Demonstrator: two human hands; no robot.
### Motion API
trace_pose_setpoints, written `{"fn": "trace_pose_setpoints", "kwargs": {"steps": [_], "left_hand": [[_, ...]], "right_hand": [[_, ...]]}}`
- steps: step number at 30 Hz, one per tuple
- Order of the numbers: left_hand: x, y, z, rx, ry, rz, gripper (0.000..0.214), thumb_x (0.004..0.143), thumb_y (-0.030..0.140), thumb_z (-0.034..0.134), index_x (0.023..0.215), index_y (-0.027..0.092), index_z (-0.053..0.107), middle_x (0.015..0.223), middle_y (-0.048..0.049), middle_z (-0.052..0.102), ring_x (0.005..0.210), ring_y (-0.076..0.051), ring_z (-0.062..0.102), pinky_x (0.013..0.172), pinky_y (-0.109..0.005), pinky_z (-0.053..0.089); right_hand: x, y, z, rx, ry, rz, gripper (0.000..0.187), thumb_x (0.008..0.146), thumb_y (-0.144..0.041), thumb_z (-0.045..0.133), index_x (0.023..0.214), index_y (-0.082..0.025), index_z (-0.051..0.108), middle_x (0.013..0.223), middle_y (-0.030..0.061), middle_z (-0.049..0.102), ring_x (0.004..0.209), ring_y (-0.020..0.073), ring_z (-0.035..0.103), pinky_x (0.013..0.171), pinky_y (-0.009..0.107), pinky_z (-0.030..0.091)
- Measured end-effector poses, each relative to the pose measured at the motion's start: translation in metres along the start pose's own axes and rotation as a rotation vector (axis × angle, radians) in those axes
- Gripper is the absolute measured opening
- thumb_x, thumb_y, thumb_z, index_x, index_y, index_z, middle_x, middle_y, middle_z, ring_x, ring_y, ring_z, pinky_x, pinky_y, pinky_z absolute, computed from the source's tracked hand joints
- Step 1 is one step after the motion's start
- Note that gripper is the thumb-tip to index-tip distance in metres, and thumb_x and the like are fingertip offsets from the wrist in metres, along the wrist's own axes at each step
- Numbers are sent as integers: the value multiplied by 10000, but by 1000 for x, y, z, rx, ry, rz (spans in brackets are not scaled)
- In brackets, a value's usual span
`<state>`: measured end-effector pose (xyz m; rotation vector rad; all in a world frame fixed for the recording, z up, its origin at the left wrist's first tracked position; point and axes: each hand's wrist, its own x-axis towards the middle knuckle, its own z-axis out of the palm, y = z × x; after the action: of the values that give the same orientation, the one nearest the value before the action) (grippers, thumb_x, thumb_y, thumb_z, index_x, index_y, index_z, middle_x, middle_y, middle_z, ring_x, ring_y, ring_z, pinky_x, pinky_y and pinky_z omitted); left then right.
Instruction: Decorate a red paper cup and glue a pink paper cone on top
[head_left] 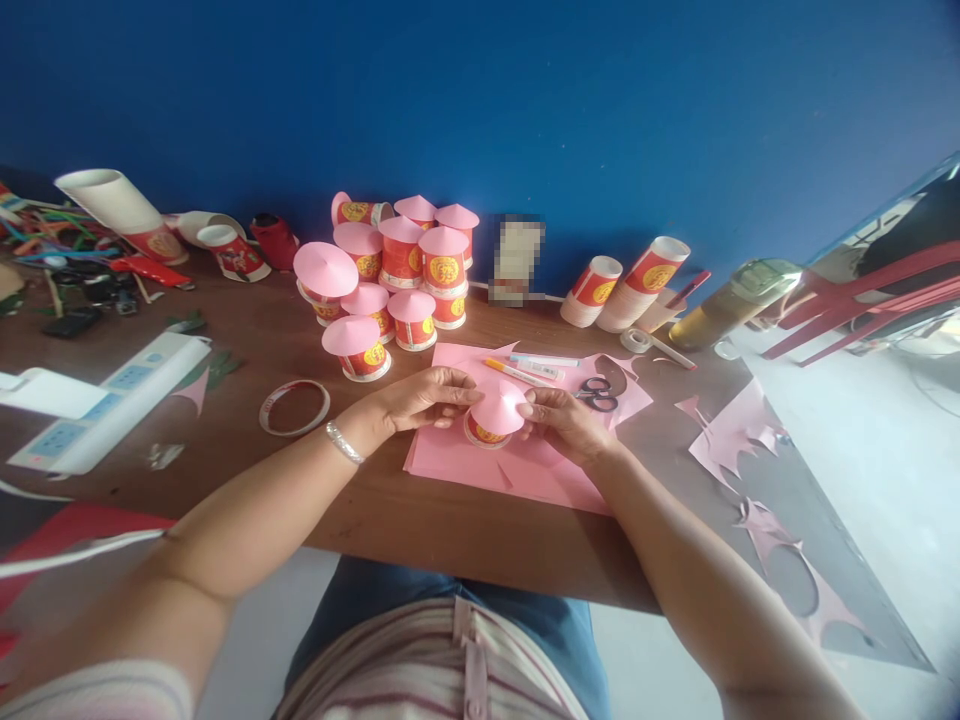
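Observation:
A pink paper cone (pixel 500 405) sits like a roof on an upturned red paper cup (pixel 487 434) with a yellow emblem. From the left, my left hand (pixel 435 398) pinches the cone's edge between thumb and fingers. On the opposite edge, my right hand (pixel 564 418) grips the cone the same way. Under the cup lie pink paper sheets (pixel 457 458). Just beyond my hands rest an orange marker (pixel 517 372), a glue stick (pixel 536 370) and black scissors (pixel 598 394).
Several cone-topped cups (pixel 356 345) stand back left. Stacked paper cups (pixel 646 285) and a bottle (pixel 735 300) are back right. A tape roll (pixel 294 408) and a power strip (pixel 112 400) lie left; paper scraps (pixel 731 435) lie right.

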<state>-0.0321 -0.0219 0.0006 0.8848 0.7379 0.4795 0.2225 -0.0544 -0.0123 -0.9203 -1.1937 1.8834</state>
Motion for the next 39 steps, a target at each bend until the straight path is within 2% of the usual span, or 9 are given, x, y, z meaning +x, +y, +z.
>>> {"fn": "trace_pose_setpoints", "kwargs": {"steps": [21, 30, 32, 35, 37, 39], "left_hand": [[1, 0, 0, 1, -12, -5, 431, 625, 336, 969, 713, 140, 595, 566, 69, 465, 454, -24, 389, 379, -148, 392], [0, 1, 2, 48, 43, 10, 487, 591, 369, 981, 678, 146, 558, 581, 66, 471, 472, -23, 397, 389, -148, 360], [0, 2, 0, 66, 57, 20, 484, 584, 385, 981, 705, 143, 580, 606, 58, 491, 491, -30, 410, 402, -156, 359], [-1, 4, -3, 116, 83, 52, 483, 600, 442, 961, 755, 148, 611, 602, 56, 486, 501, -47, 411, 413, -176, 341], [-2, 5, -4, 186, 155, 149, 464, 647, 478, 926, 773, 153, 620, 599, 59, 476, 508, -54, 410, 440, -187, 338], [-3, 6, -1, 285, 278, 324, 417, 718, 492, 878, 828, 158, 653, 689, 33, 547, 578, -65, 478, 523, -201, 401]], "right_hand": [[1, 0, -1, -49, 1, 2, 430, 670, -522, 937, 668, -172, 686, 623, -5, 657, 604, 113, 571, 664, 266, 464], [-2, -2, -3, -104, 23, 20, 431, 679, -542, 919, 692, -176, 692, 654, 3, 665, 629, 126, 584, 674, 271, 466], [-1, -2, -6, -142, 63, 3, 450, 685, -571, 904, 683, -176, 688, 655, 1, 657, 630, 125, 575, 652, 266, 448], [1, -2, -12, -227, 224, -93, 488, 718, -634, 852, 659, -185, 670, 648, -2, 635, 620, 125, 542, 618, 270, 429], [2, -2, -13, -279, 360, -190, 507, 740, -668, 814, 646, -194, 660, 637, 1, 624, 631, 140, 553, 638, 290, 460], [1, -4, -10, -351, 478, -299, 489, 766, -680, 786, 708, -203, 700, 688, 19, 659, 698, 172, 608, 705, 325, 515]]}}
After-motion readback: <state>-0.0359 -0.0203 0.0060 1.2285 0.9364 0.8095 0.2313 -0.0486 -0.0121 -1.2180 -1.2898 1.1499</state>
